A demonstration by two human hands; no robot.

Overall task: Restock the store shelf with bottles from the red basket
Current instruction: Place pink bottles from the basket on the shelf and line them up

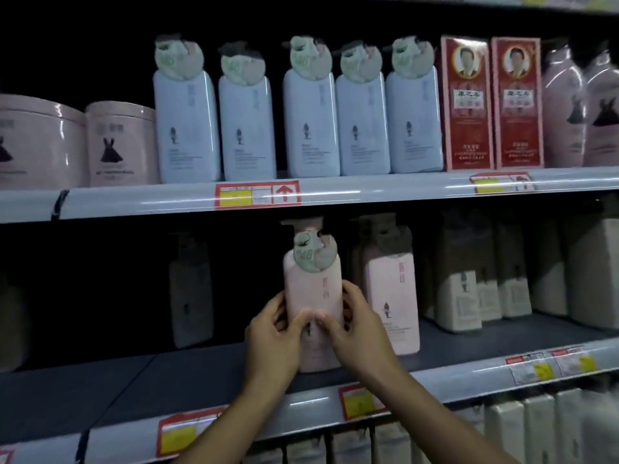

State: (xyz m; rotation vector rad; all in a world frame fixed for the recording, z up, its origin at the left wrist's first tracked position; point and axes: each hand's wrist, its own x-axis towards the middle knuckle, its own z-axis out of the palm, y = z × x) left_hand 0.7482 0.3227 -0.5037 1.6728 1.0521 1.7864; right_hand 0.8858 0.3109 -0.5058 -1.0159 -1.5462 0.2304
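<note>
A pink pump bottle [313, 289] with a round tag on its neck stands upright on the middle shelf [201, 373]. My left hand [273, 339] grips its left side and my right hand [355, 326] grips its right side, both thumbs pressed on its front. A second pink bottle [392, 296] stands just to its right. The red basket is not in view.
The upper shelf [167, 199] carries several pale blue pump bottles [248, 128], pink tubs [120, 145] at the left and red boxes [467, 102] at the right. Beige bottles [462, 289] fill the middle shelf's right side. A dim bottle [191, 296] stands further back on the left.
</note>
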